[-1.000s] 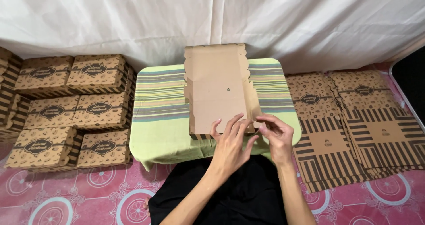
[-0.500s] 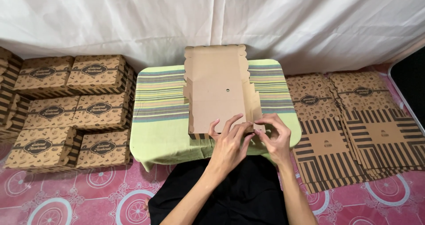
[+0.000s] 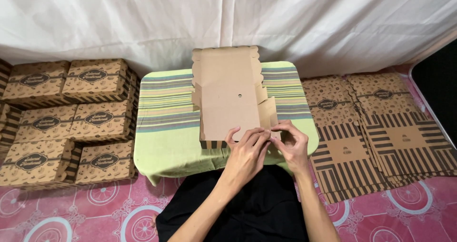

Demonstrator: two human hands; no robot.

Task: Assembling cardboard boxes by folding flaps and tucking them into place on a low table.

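A brown cardboard box blank [image 3: 228,96], partly folded with its plain inner side up, lies on a small table covered by a green striped cloth [image 3: 164,113]. Its scalloped lid flap points away from me. My left hand [image 3: 247,151] presses on the near right corner of the blank, fingers curled over the edge. My right hand [image 3: 291,144] pinches the raised right side flap [image 3: 267,111] at the same corner. Both hands touch each other there.
Several folded, closed printed boxes [image 3: 71,118] are stacked on the left on the pink patterned floor. A pile of flat unfolded box blanks [image 3: 376,127] lies on the right. A white cloth hangs behind. My black-clothed lap [image 3: 238,208] is below the table.
The right side flap has been lifted upright. Both hands have drawn closer together at the near right corner of the blank.
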